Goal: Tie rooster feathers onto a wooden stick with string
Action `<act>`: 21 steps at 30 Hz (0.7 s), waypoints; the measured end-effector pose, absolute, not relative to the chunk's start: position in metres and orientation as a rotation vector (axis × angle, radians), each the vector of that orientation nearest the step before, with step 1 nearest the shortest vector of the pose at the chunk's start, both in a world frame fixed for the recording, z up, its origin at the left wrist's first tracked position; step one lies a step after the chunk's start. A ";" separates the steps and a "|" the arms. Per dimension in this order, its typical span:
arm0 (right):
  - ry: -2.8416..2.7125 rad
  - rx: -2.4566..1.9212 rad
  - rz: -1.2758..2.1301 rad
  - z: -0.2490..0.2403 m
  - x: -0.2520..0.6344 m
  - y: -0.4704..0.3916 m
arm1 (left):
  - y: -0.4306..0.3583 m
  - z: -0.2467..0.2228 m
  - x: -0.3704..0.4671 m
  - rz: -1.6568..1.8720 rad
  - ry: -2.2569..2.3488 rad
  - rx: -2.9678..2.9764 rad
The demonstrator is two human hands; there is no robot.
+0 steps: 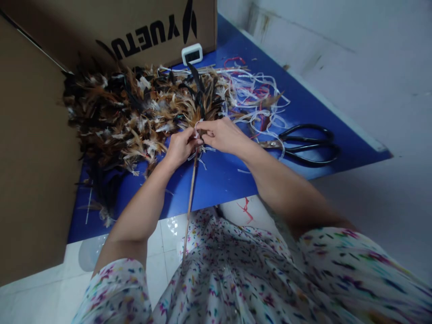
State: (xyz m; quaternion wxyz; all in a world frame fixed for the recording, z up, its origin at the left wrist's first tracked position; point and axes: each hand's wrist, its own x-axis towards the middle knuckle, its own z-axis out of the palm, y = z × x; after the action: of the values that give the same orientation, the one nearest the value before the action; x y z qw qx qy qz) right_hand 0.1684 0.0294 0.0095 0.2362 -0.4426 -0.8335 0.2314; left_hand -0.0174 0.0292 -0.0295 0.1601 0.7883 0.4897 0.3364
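My left hand (182, 146) and my right hand (219, 133) meet at the base of a bunch of brown and black feathers (197, 105). From that base a thin wooden stick (191, 193) runs down toward my lap. The left thumb and fingers pinch the bound spot where stick and feathers join. In my right fingers, curled shut, is a strip of whitish string (199, 122) looped around that spot. Exactly how the string winds is partly hidden by the fingers.
Loose feathers (111, 112) heap over the left of the blue table (219, 173). Tangled white and red strings (253, 92) lie right, beside black-handled scissors (303, 146). A small white digital display (192, 54) stands against a cardboard box (151, 18); another cardboard panel (30, 148) rises at left.
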 end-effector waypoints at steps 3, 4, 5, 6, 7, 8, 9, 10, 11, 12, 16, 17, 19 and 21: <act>-2.330 -1.270 0.484 0.006 0.168 0.031 | 0.029 -0.029 -0.018 0.962 1.381 2.250; -2.335 -1.289 0.442 0.005 0.168 0.031 | 0.028 -0.029 -0.018 0.961 1.373 2.246; -2.339 -1.303 0.409 0.005 0.168 0.031 | 0.028 -0.029 -0.018 0.959 1.365 2.237; -2.343 -1.308 0.384 0.005 0.168 0.031 | 0.028 -0.029 -0.018 0.959 1.359 2.223; -2.348 -1.305 0.366 0.005 0.168 0.031 | 0.027 -0.029 -0.018 0.959 1.355 2.200; -2.351 -1.297 0.353 0.006 0.169 0.031 | 0.027 -0.029 -0.018 0.963 1.353 2.167; -2.355 -1.284 0.346 0.008 0.170 0.031 | 0.027 -0.029 -0.017 0.969 1.353 2.127; -2.358 -1.273 0.346 0.009 0.171 0.031 | 0.027 -0.030 -0.017 0.978 1.355 2.080; -2.361 -1.265 0.353 0.010 0.173 0.031 | 0.027 -0.031 -0.017 0.989 1.355 2.030; -2.365 -1.258 0.366 0.012 0.174 0.031 | 0.027 -0.031 -0.017 1.000 1.351 1.980; -2.420 -1.218 0.457 0.015 0.178 0.032 | 0.030 -0.034 -0.017 1.021 1.321 1.801; -2.440 -1.195 0.474 0.015 0.178 0.032 | 0.030 -0.034 -0.018 1.023 1.315 1.767; -2.466 -1.137 0.488 0.013 0.179 0.033 | 0.032 -0.035 -0.018 1.027 1.301 1.712; -2.469 -1.094 0.486 0.012 0.179 0.034 | 0.033 -0.035 -0.019 1.031 1.273 1.667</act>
State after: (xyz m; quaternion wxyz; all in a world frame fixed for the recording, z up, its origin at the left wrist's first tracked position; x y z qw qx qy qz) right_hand 0.1793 0.0344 0.0118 0.1976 -0.3908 -0.8820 0.1738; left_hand -0.0194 0.0335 -0.0355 0.3913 0.6563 0.5013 0.4060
